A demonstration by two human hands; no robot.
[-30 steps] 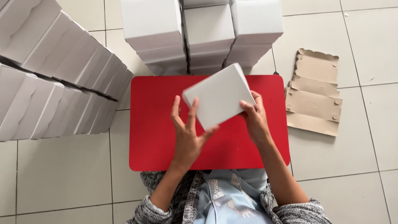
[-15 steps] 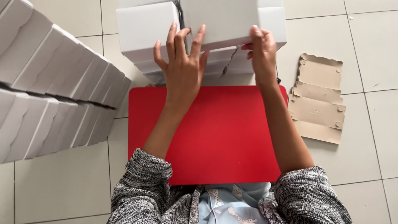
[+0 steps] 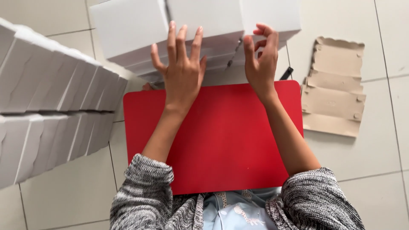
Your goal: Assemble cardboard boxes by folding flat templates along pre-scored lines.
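Rows of folded white boxes (image 3: 51, 110), far left, on tile floor. Left hand (image 3: 181, 70): fingers spread, empty, against stacked white boxes (image 3: 204, 21) beyond red tray (image 3: 221, 136). Right hand (image 3: 260, 64): fingers loosely curled, apart, empty. Flat brown cardboard blanks (image 3: 334, 89), right.

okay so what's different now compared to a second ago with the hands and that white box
Both hands carried the folded white box off the red table and forward onto the stacked white boxes. The left hand and right hand now hover open, off it. Table, side rows and flat cardboard blanks stayed put.
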